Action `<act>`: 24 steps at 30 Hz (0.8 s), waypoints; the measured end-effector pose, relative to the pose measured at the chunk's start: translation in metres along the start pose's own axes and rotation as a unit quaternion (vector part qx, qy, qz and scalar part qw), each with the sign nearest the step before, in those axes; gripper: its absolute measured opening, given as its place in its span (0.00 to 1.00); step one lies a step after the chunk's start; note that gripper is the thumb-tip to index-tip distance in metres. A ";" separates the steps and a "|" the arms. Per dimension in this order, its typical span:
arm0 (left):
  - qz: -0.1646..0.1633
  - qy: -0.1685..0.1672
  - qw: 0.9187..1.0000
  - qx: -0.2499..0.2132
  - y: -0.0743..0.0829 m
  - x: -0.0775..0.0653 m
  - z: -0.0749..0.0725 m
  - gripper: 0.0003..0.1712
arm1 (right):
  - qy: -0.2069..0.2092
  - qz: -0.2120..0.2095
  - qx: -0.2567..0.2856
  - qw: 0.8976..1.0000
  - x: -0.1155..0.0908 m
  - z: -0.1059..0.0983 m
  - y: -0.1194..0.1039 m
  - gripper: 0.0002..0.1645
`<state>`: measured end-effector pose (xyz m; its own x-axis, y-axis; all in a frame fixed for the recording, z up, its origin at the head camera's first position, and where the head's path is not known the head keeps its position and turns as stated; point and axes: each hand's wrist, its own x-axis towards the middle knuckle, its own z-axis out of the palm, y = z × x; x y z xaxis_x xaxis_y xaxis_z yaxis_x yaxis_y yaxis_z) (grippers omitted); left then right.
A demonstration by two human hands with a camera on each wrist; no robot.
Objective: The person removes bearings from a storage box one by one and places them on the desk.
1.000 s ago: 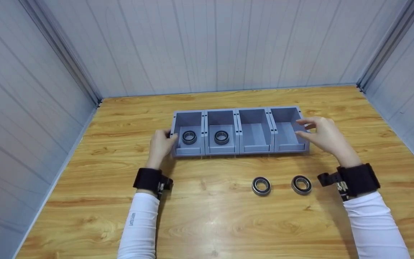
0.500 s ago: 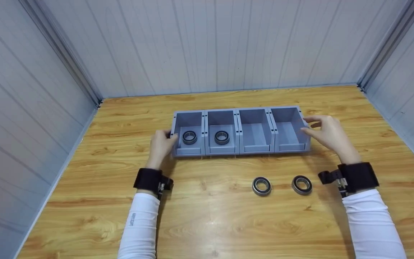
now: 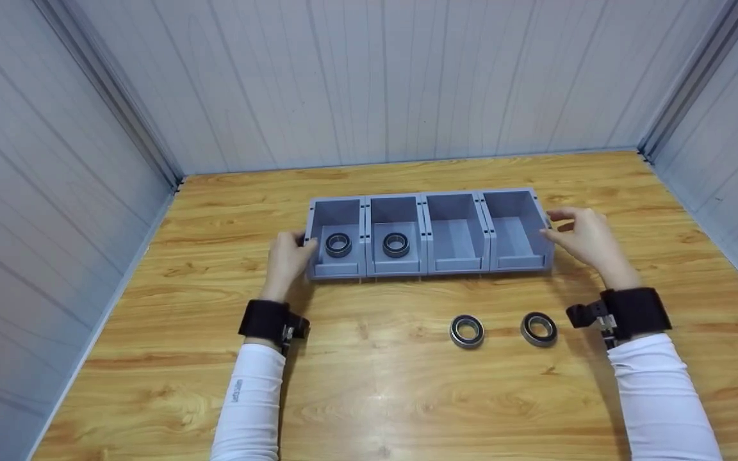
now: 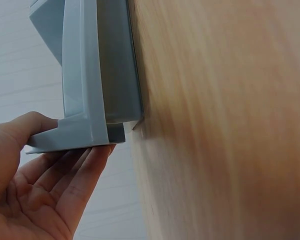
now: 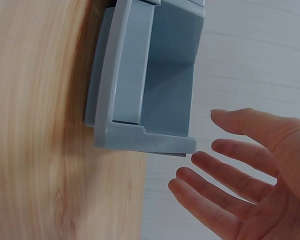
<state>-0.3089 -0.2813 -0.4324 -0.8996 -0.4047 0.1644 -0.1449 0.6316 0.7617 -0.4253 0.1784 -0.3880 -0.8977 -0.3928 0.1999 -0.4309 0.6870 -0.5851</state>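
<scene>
A row of several joined grey-blue storage bins [image 3: 459, 264] stands on the table. My left hand [image 3: 287, 259] grips the side wall of the leftmost bin [image 4: 85, 90], thumb on one face and fingers on the other. Beside the rightmost bin [image 5: 125, 75], my right hand [image 5: 260, 175] has its fingers loosely extended and holds nothing; the fingertips are close to the side wall. One ball bearing [image 3: 338, 252] lies in the leftmost bin and another bearing [image 3: 396, 252] in the bin beside it. The two right-hand bins contain nothing.
Two more bearings lie on the wooden table [image 3: 369, 397] in front of the bins: a middle bearing [image 3: 467, 342] and a right bearing [image 3: 539, 340], near my right wrist. White panel walls [image 3: 382, 83] enclose the table at the back and sides.
My right hand has moved a little to the right, from over the rightmost bin's side wall to just beside it. The left hand keeps its grip, and the bearings stay put.
</scene>
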 end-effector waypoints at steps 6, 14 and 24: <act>-0.004 -0.010 1.000 -0.005 -0.002 0.001 0.000 0.18 | -0.019 0.023 0.003 1.000 0.002 0.004 0.006 0.29; -0.009 -0.015 1.000 -0.011 -0.002 0.003 0.001 0.19 | -0.030 0.013 -0.009 0.999 0.003 0.010 0.015 0.32; -0.008 -0.014 1.000 -0.021 -0.002 0.002 0.001 0.17 | -0.068 0.033 0.000 0.997 0.009 0.015 0.024 0.35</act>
<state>-0.3113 -0.2827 -0.4346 -0.9083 -0.3956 0.1360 -0.1419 0.5973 0.7894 -0.4422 0.1824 -0.4121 -0.9033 -0.4258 0.0519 -0.3707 0.7140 -0.5940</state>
